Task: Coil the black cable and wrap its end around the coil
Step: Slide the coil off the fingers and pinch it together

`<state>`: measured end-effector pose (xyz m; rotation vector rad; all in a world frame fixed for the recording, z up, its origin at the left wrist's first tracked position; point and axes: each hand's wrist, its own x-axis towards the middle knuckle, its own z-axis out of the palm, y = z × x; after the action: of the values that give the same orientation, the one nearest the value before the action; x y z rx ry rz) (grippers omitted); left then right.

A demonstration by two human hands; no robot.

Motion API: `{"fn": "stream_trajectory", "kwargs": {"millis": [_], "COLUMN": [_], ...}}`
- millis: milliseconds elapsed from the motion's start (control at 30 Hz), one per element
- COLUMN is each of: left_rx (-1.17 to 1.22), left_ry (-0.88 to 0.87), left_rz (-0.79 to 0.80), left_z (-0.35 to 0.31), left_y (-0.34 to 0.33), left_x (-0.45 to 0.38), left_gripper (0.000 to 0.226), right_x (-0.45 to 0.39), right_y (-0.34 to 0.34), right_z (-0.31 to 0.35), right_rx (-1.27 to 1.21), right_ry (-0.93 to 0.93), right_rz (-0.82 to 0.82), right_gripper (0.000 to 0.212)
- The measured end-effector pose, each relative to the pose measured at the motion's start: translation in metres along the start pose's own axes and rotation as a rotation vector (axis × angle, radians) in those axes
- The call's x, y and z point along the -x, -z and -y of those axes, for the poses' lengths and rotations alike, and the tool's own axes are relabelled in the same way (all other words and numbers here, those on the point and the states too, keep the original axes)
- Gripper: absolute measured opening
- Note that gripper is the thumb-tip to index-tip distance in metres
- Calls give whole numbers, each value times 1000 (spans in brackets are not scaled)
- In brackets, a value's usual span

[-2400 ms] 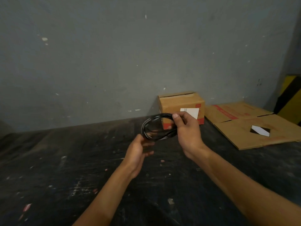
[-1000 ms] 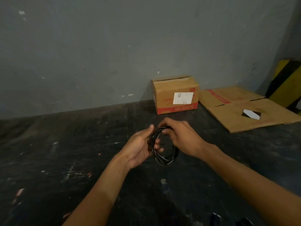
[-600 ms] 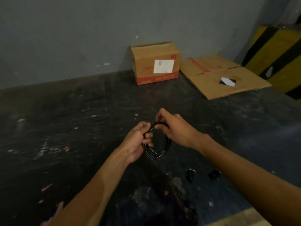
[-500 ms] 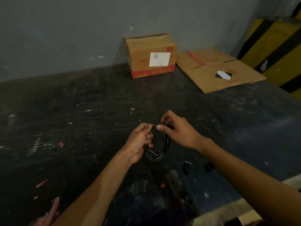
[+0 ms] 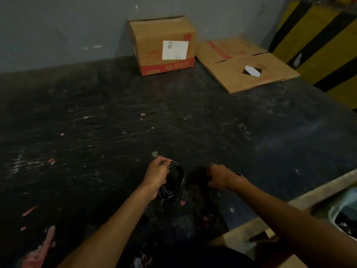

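Now our left hand [image 5: 157, 176] squeezes black cable [image 5: 173, 180] coil so loops stay together, low over dark table [image 5: 116, 122], well in front of cardboard box [image 5: 164, 45]. Right hand [image 5: 219, 178] curled just beside coil; can't tell what it holds

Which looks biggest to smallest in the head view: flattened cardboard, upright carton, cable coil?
1. Flattened cardboard, widest spread.
2. Upright carton.
3. Cable coil in the left hand, smallest although nearest the camera.
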<state>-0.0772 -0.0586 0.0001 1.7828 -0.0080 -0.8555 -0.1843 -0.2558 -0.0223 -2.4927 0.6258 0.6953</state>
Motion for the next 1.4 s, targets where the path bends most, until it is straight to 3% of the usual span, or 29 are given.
{"fn": "stream_trajectory", "kwargs": {"millis": [267,467,700,867,1033,1400], "left_rx": [-19,-90,-110,91,66,269], "left_ry": [-20,-108,-297,-274,-325,-146], "left_rz": [-94,-161,-201,-156,-217,-263], "left_z": [2,-14,-48,-62,-68,-71], "left_y": [4,11,22,35,37,37], "left_x": [1,2,4,12,9,-4], "left_gripper": [17,9,19,26,28,19], "right_x": [-1,6,9,8,7,14], "right_y": [22,65,85,94,93,92], "right_z": [18,72,126,134,139,146], "right_rx": [-9,-285,-257,-318,-367,-275], "right_ry": [83,359,545,597,621,701], "right_rz": [4,-143,-326,-331,-384,-568], "right_gripper": [22,17,17,22,19,26]}}
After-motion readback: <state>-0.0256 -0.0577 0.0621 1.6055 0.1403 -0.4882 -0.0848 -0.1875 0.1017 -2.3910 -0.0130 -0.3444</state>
